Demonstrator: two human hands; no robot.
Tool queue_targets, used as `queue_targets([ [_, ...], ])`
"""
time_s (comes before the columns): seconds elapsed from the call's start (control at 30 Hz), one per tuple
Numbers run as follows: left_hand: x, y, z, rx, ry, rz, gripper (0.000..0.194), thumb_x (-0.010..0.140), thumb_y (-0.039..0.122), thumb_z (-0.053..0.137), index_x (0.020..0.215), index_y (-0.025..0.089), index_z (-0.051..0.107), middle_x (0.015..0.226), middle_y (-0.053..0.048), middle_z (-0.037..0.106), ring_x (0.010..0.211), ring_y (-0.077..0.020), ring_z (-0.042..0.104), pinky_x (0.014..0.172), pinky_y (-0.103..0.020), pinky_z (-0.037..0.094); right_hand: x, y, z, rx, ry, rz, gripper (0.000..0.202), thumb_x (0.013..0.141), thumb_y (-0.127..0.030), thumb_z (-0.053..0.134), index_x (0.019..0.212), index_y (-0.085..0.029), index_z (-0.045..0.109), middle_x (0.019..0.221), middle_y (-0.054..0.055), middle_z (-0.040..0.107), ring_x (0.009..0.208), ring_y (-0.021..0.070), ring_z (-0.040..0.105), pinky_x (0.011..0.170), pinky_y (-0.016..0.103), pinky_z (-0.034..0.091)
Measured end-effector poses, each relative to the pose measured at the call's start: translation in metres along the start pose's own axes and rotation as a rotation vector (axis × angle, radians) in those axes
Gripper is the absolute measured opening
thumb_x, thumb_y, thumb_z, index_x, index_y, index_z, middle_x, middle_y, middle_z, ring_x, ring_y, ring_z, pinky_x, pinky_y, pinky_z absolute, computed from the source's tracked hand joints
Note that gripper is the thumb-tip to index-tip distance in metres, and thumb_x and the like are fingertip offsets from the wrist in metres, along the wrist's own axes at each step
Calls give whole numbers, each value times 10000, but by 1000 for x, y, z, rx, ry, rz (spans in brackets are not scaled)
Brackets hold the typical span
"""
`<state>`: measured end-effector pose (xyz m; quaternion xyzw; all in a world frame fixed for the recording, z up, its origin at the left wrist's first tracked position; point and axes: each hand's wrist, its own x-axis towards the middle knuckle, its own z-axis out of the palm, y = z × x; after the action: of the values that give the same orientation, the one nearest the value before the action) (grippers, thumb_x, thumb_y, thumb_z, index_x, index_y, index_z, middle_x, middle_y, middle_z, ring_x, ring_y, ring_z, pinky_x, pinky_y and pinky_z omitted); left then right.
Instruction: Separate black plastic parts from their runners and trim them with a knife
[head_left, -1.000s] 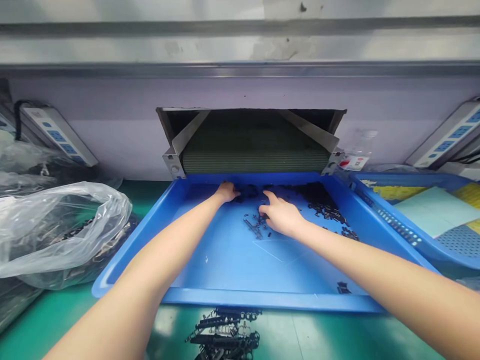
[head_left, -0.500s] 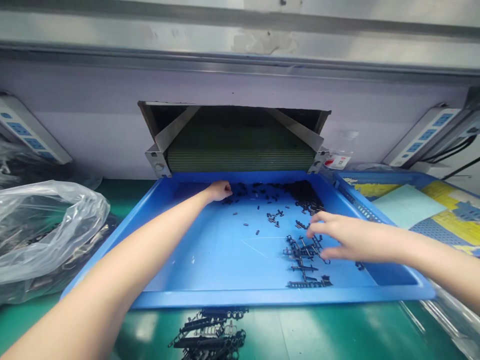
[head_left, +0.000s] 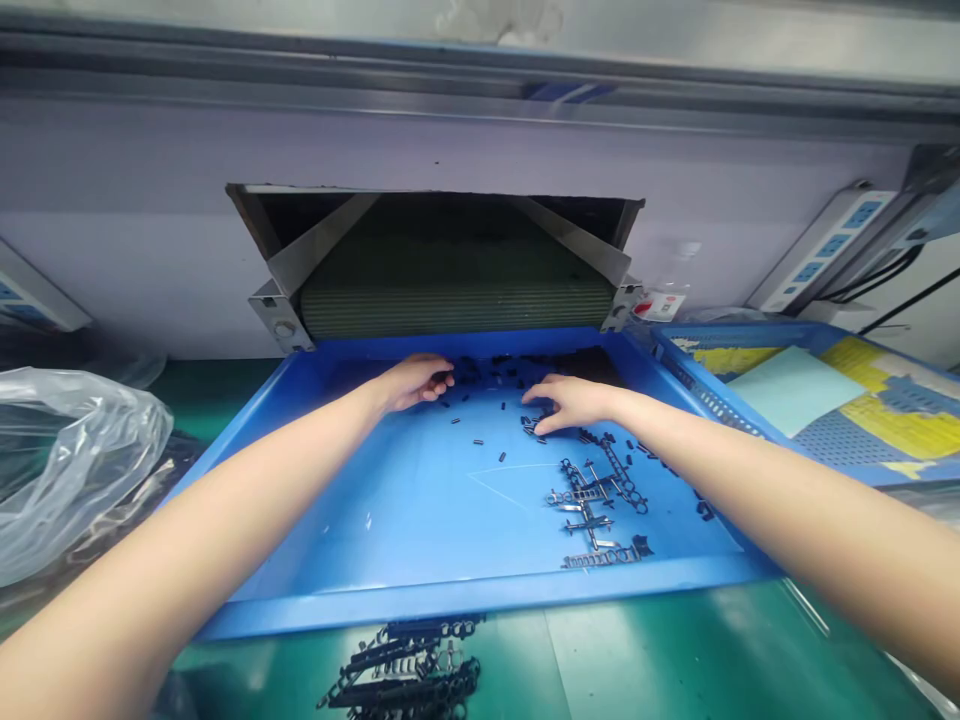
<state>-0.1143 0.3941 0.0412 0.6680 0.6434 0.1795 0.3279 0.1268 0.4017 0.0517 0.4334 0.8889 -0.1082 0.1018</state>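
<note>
Strips (head_left: pixel 409 668) lie on the counter (head_left: pixel 615 655) before the tray (head_left: pixel 480 594), where frames (head_left: pixel 589 498) rest right of centre, the right hand (head_left: pixel 576 401), grip wide, meets small parts (head_left: pixel 531 427), and the left hand (head_left: pixel 411 382), grip narrow, holds a black piece (head_left: pixel 442 377) near the belt (head_left: pixel 457 305)

Left hand (head_left: pixel 421 382) and right hand (head_left: pixel 564 402) over blue tray (head_left: pixel 367 530), small black parts (head_left: pixel 583 366) along far side, ridged belt (head_left: pixel 457 305) beyond
</note>
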Motion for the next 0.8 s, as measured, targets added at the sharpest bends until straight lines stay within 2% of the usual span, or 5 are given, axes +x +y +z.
queue_targets([
  [0.07, 3, 0, -3, -38, 41, -11, 238, 899, 319, 436, 987, 121, 534, 805, -21, 578, 585, -87, 540, 507, -221, 469, 2, -3, 11, -4, 18, -35, 489, 735, -385, 679, 1178, -235, 533, 1133, 76, 523, 923, 196, 574, 774, 246, 451],
  [0.2, 16, 5, 6, 34, 107, -60, 268, 887, 341, 455, 1025, 126, 536, 900, -49, 586, 699, -125, 575, 602, -280, 504, 3, -2, 25, -64, 111, -30, 263, 880, -336, 501, 1107, -210, 543, 1096, 62, 520, 804, 158, 572, 730, 293, 461],
  [0.33, 32, 12, 28, 213, 142, -74, 282, 850, 311, 526, 1077, 144, 533, 1076, -79, 554, 924, -198, 561, 779, -391, 488, 2, 15, 28, -174, 200, 101, 204, 917, -282, 444, 1063, -171, 534, 1059, 67, 538, 802, 161, 555, 699, 334, 475],
  [0.5, 39, 12, 38, 361, 128, -57, 306, 850, 305, 525, 1117, 154, 517, 1134, -89, 532, 977, -214, 545, 819, -421, 472, -5, 32, 29, -270, 278, 193, 224, 906, -275, 467, 1078, -145, 529, 1087, 99, 532, 888, 201, 550, 738, 371, 470],
  [0.8, 47, 28, 39, 471, 103, 114, 294, 864, 310, 503, 1110, 150, 523, 1110, -83, 552, 967, -210, 555, 826, -418, 470, -8, -8, 42, -236, 227, -457, 444, 910, -372, 421, 1317, -196, 387, 1388, 113, 355, 1211, 268, 358, 947, 407, 302],
])
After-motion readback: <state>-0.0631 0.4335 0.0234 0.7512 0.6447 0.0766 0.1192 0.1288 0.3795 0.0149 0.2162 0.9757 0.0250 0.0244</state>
